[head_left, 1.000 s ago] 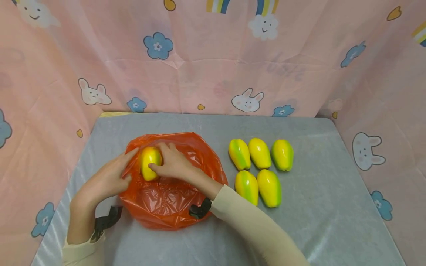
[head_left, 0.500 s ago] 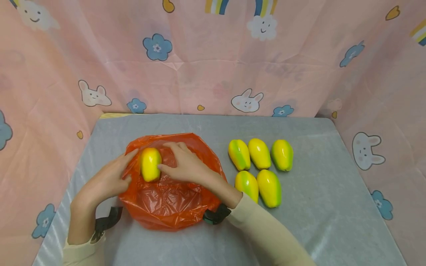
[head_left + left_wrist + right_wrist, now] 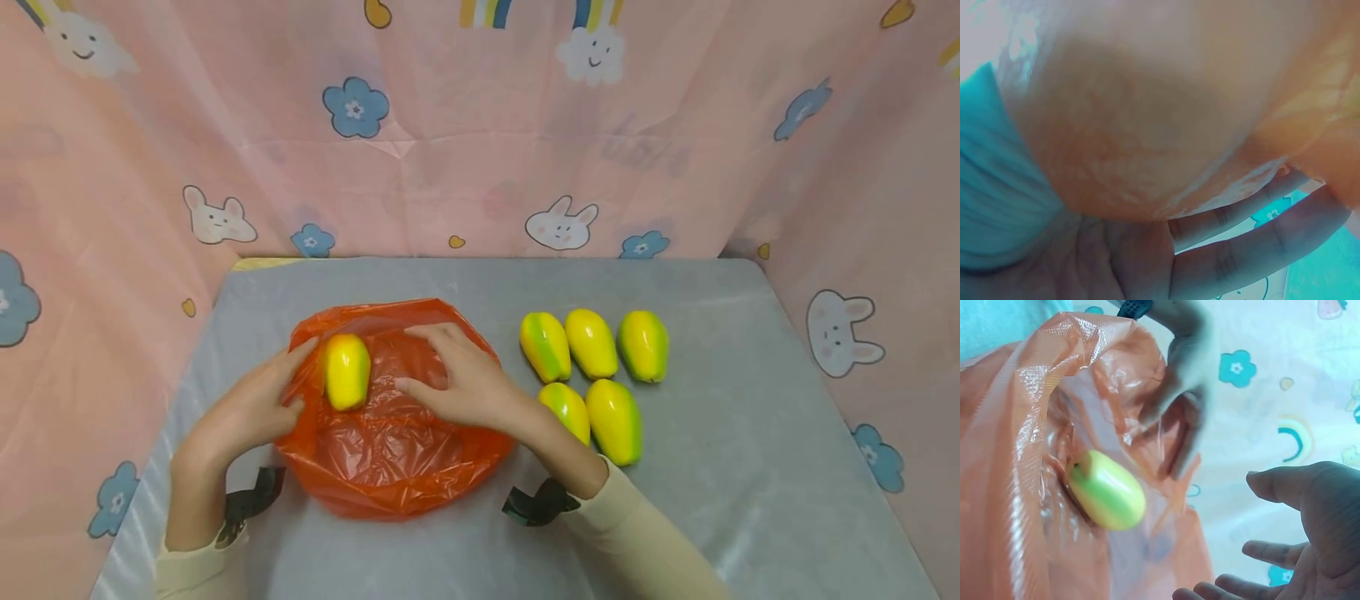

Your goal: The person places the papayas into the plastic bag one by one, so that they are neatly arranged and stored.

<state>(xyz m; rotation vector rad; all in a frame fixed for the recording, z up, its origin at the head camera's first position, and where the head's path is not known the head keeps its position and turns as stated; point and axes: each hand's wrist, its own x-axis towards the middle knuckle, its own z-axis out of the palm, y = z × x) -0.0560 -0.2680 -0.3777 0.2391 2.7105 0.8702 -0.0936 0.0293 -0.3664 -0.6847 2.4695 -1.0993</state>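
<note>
A glossy yellow-green fruit, shaped like a mango or papaya, lies inside an open red plastic bag on the table. My left hand holds the bag's left rim, with the thumb on the inner side and the fingers outside. In the left wrist view, the bag's film drapes over that hand and hides part of it. My right hand hovers over the bag's right side, fingers spread and holding nothing, apart from the fruit. The right wrist view shows the fruit by itself in the bag.
Several more fruits of the same kind lie in two rows to the right of the bag; my right forearm partly covers one. Grey cloth covers the table. A pink patterned curtain surrounds its back and sides.
My right hand has let go of the fruit in the bag and drawn back to the right. My left hand has stayed at the bag's rim. The view has shifted slightly.
</note>
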